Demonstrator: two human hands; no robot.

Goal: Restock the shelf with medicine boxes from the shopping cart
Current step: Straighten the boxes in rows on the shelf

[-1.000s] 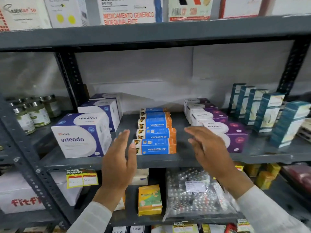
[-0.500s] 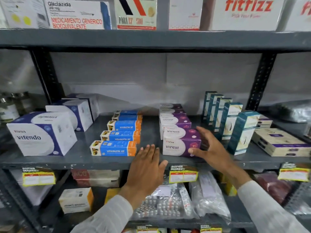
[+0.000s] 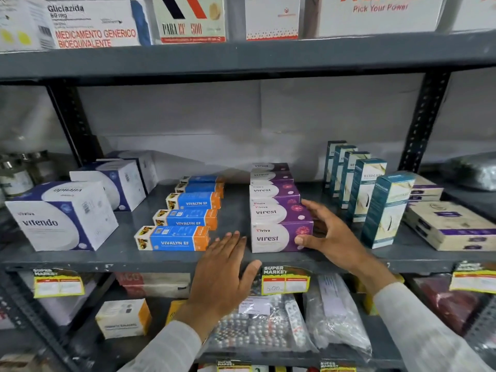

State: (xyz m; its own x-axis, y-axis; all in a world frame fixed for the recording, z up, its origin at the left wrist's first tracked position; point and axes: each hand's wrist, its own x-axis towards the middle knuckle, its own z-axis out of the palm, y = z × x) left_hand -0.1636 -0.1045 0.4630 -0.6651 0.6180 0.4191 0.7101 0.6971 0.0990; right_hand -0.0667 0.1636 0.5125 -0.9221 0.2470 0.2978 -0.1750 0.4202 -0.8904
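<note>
Grey metal shelf (image 3: 188, 260), pale wall behind, black perforated uprights at L and R rear. Rows run front edge to back: Vitendo boxes (image 3: 61, 218) at L end, Vivalyn boxes (image 3: 173, 238) L of centre, Virest boxes (image 3: 280, 237) at centre, teal boxes (image 3: 386, 208) upright to the R, flat beige boxes (image 3: 451, 226) toward R end. Yellow price tags (image 3: 285, 281) are hung on the front lip.

Right hand (image 3: 330, 237) is pressed to the R side of the front Virest box, fingers spread, thumb on its front face near the lower R corner; box is touched, not clasped. Left hand (image 3: 222, 269) is held flat, fingers open and together, tips at the front edge in the bare lane between Vivalyn and Virest rows; nothing held.

Bare shelf: that lane, a wider strip between Vitendo and Vivalyn, and a narrow gap Virest-to-teal, part filled by the right hand. Upper shelf is well above box tops. Cart not seen.
</note>
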